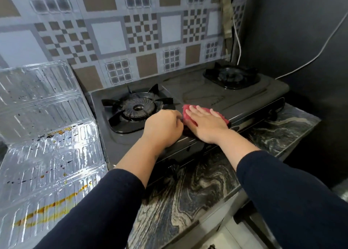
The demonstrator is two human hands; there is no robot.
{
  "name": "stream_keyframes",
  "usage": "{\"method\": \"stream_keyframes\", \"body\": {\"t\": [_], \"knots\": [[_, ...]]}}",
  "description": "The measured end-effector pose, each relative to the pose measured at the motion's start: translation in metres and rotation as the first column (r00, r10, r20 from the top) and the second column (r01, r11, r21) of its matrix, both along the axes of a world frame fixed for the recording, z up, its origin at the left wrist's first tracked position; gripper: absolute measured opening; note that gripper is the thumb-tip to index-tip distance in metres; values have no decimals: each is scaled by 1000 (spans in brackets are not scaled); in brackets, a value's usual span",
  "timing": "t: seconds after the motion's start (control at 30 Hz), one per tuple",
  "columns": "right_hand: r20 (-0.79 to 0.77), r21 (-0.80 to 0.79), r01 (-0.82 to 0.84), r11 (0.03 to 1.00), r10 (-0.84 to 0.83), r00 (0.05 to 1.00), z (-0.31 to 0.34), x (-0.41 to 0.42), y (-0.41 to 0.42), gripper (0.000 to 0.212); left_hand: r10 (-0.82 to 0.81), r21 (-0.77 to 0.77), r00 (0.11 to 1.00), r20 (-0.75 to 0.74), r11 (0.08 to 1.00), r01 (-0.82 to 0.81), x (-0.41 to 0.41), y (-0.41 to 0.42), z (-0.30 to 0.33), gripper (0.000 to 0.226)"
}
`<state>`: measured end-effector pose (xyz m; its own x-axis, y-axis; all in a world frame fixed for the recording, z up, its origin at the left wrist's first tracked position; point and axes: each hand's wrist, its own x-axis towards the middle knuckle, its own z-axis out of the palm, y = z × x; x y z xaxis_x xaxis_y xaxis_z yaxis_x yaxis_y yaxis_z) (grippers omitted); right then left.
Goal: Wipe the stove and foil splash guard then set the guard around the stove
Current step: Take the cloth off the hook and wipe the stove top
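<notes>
I am pressing my right hand (206, 125) flat, fingers straight, on the red cloth (190, 110) lying on the stove (207, 94) between its burners. My left hand (163, 127) is pinching the cloth's edge. The foil guard (47, 128) (stained) is standing left of the stove on the surface (197, 188).

The back wall (116, 32) is covered in grey-and-brown checked tiling. A dark wall (301, 22) is crossed by a white cable (320, 51). Swirled dark marble countertop (197, 192) is seen below.
</notes>
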<state>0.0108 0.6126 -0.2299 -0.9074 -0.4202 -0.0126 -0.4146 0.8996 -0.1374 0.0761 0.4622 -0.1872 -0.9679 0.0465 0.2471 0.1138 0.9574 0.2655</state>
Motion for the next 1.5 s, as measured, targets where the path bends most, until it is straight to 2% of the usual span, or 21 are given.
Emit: {"method": "stream_keyframes", "body": {"t": [0.13, 0.47, 0.7, 0.9, 1.1, 1.3, 1.5], "knots": [[1, -1, 72, 997, -72, 997, 0, -13, 29, 61, -75, 7, 997, 20, 997, 75, -20, 23, -5, 35], [131, 52, 250, 967, -254, 958, 14, -94, 69, 64, -109, -25, 988, 109, 993, 113, -68, 61, -13, 41], [97, 57, 353, 934, -357, 929, 6, -116, 116, 65, -161, -33, 973, 166, 985, 169, -116, 111, 1, 37], [102, 74, 462, 884, -467, 878, 7, -152, 161, 65, -167, -48, 973, 159, 983, 177, -156, 144, 4, 38], [94, 78, 461, 884, -467, 879, 7, -177, 189, 65, -173, -66, 971, 165, 980, 186, -185, 173, 1, 38], [99, 73, 501, 862, -506, 857, 7, -209, 225, 66, -157, -186, 956, 248, 961, 206, -198, 185, -7, 47], [111, 99, 523, 847, -531, 840, 11, -247, 245, 66, -141, -183, 958, 251, 965, 190, -199, 184, -7, 49]]}}
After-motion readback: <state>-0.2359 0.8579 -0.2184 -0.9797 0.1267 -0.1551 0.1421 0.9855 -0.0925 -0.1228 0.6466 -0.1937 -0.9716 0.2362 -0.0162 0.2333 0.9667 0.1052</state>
